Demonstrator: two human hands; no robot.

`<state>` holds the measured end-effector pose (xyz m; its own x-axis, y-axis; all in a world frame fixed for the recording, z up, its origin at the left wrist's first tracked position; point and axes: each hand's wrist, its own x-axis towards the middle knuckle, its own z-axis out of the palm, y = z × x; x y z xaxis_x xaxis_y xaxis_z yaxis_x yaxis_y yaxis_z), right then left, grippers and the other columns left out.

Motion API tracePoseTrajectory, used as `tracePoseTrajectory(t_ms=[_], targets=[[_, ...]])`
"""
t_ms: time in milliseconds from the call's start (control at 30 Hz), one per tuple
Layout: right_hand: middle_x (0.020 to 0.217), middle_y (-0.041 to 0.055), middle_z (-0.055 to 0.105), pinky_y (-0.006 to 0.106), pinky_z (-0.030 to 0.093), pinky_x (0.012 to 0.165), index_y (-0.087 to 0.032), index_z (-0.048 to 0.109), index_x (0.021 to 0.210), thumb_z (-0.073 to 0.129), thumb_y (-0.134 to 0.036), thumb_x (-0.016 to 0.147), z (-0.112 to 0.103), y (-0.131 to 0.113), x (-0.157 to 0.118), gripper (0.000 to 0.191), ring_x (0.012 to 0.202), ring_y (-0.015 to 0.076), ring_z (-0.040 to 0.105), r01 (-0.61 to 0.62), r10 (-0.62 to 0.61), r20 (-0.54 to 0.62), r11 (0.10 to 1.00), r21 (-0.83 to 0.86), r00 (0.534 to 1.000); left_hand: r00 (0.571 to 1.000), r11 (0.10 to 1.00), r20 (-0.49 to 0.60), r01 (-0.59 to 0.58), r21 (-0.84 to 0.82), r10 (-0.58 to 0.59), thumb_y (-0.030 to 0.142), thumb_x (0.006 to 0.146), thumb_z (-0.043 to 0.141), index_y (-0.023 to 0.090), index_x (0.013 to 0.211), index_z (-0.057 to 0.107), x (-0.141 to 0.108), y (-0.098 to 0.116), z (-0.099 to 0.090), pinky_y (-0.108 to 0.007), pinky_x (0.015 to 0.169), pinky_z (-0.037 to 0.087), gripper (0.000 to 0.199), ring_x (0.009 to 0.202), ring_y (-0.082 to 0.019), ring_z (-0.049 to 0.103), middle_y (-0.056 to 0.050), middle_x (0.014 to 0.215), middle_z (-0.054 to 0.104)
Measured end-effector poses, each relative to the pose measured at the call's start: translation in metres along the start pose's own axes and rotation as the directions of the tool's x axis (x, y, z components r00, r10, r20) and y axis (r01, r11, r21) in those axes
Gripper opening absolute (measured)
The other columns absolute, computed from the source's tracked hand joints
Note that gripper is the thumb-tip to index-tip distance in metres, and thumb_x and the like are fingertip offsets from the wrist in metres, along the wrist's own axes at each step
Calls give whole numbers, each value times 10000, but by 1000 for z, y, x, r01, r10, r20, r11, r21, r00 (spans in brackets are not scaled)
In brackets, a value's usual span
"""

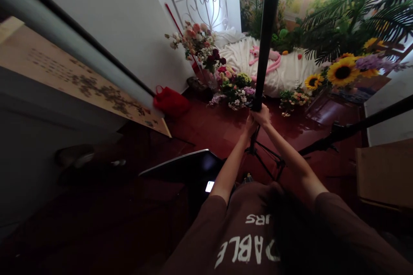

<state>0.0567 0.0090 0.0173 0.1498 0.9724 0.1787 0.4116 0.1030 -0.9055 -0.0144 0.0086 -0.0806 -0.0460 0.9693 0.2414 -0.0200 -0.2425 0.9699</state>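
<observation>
A tall black light stand (265, 43) rises straight in front of me, its spread legs on the red floor below. My right hand (262, 116) is wrapped round its pole, just under a dark collar. Close against it and slightly lower, my left hand (250, 125) is also closed on the stand. The fingers partly hide each other and the pole. The top of the stand runs out of view.
At left hangs a scroll painting (106, 90), near a red bag (171, 102). A dark flat screen (190, 166) is beside my left arm. Flowers (237, 88) edge a white-draped bed (292, 71). Another black pole (351, 129) slants at right, above a cardboard box (385, 174).
</observation>
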Motion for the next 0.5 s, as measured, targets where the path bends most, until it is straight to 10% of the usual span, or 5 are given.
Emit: tracePoseTrajectory(t_ms=[500], targets=[[748, 7, 627, 304, 562, 714, -168, 630, 893, 636, -479, 842, -30, -94, 57, 315, 797, 164, 661, 343, -344, -24, 923, 172, 939, 997, 998, -52, -59, 36, 61, 684, 897, 423, 222, 1073, 551, -7, 13, 4, -230, 621, 488, 511, 640, -99, 550, 4, 780, 585]])
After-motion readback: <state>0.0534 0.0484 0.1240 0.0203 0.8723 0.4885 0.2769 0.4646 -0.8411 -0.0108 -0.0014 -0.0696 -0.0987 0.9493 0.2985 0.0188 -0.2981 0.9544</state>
